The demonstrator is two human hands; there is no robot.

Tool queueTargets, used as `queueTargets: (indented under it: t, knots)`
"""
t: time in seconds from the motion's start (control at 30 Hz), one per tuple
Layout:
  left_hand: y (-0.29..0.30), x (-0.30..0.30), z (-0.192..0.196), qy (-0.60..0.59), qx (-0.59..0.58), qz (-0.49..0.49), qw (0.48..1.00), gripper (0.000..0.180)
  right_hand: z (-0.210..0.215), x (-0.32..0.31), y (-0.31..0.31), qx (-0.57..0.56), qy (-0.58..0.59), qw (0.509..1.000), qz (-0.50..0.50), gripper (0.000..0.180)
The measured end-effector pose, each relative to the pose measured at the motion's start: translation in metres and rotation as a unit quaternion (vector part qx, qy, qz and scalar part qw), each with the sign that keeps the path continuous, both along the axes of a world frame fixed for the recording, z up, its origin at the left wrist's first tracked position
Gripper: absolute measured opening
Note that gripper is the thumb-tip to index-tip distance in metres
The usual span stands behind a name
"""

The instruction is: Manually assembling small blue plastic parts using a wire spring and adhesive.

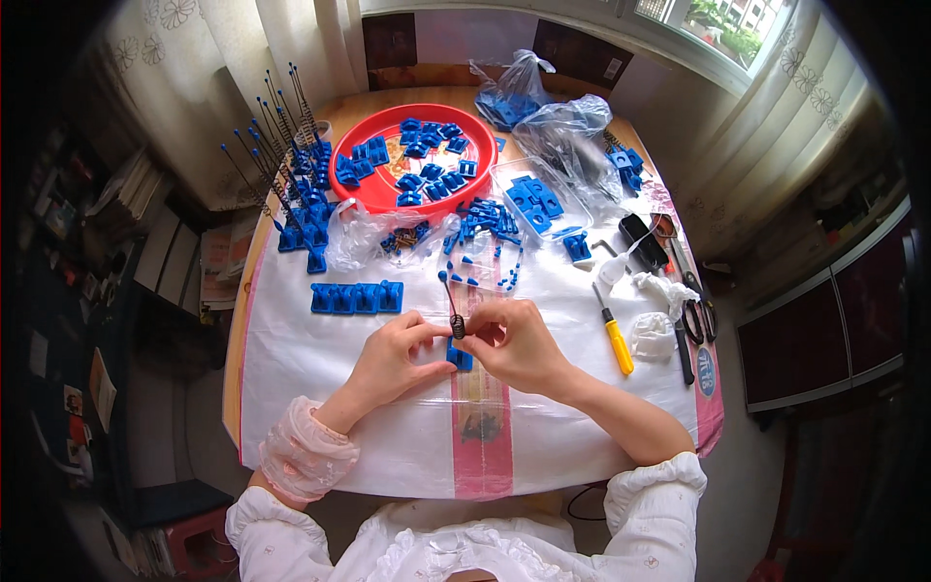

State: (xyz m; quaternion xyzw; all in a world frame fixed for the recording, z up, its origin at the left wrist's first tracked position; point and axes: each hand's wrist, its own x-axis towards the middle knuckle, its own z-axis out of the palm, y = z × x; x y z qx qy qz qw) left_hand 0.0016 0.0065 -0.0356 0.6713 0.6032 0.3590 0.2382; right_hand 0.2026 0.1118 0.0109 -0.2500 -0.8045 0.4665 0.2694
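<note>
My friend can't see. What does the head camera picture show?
Two hands, left hand and right hand, hold a small blue plastic piece with a spring pin over a white-covered table. Behind sit a red tray of blue parts and a yellow screwdriver.

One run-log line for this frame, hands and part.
left hand: steadies small blue part | right hand: pinches dark spring on rod above it | red tray: blue parts

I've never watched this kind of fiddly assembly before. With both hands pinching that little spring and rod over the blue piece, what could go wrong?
The small dark spring, pinched between the left hand and right hand, could slip and spring away into the loose blue parts. The thin rod might bend or poke a finger. The blue piece under the fingers could slide on the smooth plastic sheet.
</note>
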Motion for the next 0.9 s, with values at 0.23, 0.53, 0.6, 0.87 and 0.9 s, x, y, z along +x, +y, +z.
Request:
queueTargets:
  t: [0.23, 0.53, 0.6, 0.87, 0.9]
  knots:
    - [0.0009, 0.0003, 0.0030, 0.006, -0.007, 0.001, 1.000, 0.047, 0.0062, 0.0003, 0.0029, -0.005, -0.018, 1.000, 0.002, 0.008]
    - [-0.0005, -0.0008, 0.0015, 0.003, -0.005, -0.002, 1.000, 0.047, 0.0024, -0.0003, 0.0032, -0.004, -0.010, 1.000, 0.002, 0.006]
    - [-0.0004, -0.0002, 0.0029, 0.003, -0.004, -0.002, 1.000, 0.047, 0.0036, 0.0003, 0.0029, 0.002, -0.009, 1.000, -0.001, 0.007]
    - [-0.0005, 0.0002, 0.0033, -0.007, -0.017, 0.008, 1.000, 0.046, 0.0044, -0.0003, 0.0036, 0.010, -0.034, 0.999, -0.001, 0.008]
    - [-0.0003, 0.0001, 0.0026, -0.007, -0.015, 0.007, 1.000, 0.046, 0.0037, -0.0006, 0.0035, 0.010, -0.033, 0.999, -0.002, 0.008]
